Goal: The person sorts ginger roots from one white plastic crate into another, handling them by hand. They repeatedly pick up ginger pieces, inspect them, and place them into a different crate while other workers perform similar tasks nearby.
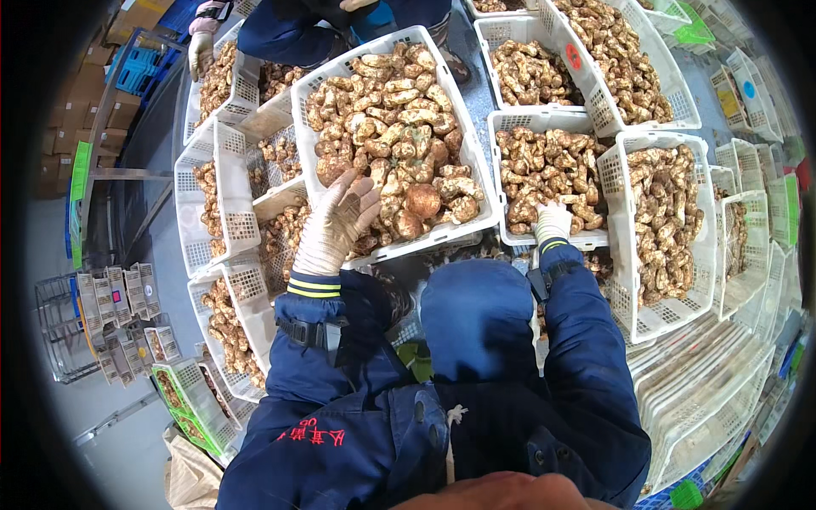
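In front of me a white plastic crate (488,191) is heaped with matsutake-like mushrooms (395,121), some with wide brown caps. My left hand (341,217), in a pale glove, hovers at its near left corner with fingers spread and nothing in them. My right hand (553,220), also gloved, reaches over the near rim of a smaller white crate (554,240) to the right. Its fingertips are among the mushrooms (548,169) there, so whether they grip one is hidden.
White crates of mushrooms stand left (233,223) and right (669,328). Nested crates (701,382) are stacked at lower right. Across from me sits another person (287,32), whose gloved hand (201,56) rests at a far-left crate. A metal frame (105,108) and cardboard boxes (108,137) stand farther left.
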Demonstrator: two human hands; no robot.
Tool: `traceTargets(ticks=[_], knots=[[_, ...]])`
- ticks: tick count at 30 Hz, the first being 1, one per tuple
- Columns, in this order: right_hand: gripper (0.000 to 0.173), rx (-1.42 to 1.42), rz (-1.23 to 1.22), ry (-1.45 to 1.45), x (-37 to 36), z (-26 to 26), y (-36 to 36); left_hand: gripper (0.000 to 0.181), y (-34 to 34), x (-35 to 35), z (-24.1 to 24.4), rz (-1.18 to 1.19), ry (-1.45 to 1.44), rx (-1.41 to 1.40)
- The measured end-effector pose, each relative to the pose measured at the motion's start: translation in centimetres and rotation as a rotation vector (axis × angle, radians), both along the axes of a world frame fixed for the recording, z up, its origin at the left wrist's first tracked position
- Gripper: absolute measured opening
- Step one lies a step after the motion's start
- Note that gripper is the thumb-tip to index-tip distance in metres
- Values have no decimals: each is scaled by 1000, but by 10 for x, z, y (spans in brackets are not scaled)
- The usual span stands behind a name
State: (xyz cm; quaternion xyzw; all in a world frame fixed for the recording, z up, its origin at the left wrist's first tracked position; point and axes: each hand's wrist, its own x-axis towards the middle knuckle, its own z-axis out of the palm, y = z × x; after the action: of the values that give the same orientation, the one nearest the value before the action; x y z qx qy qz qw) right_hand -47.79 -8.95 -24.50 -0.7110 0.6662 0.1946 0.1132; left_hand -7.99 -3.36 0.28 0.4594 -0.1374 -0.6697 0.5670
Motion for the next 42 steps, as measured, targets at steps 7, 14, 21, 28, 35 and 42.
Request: traceTargets(ticks=[7,14,21,28,35,42], knots=[[64,95,24,-23,7,11,-4,47,2,3,2,25,-38,-11],[30,-539,-29,-679,9,66,-34,30,2,33,-24,318,78,-122],[32,-351,732,-652,130,200,-54,30,14,43,-10,469,105,-114],[41,-43,791,-378,216,233,-55,44,23,74,-6,785,27,-145],[53,-28,1132,-175,252,204,-44,43,21,77,-2,786,125,-139],[30,24,1014,-49,262,189,-22,41,26,89,1,740,217,-145]])
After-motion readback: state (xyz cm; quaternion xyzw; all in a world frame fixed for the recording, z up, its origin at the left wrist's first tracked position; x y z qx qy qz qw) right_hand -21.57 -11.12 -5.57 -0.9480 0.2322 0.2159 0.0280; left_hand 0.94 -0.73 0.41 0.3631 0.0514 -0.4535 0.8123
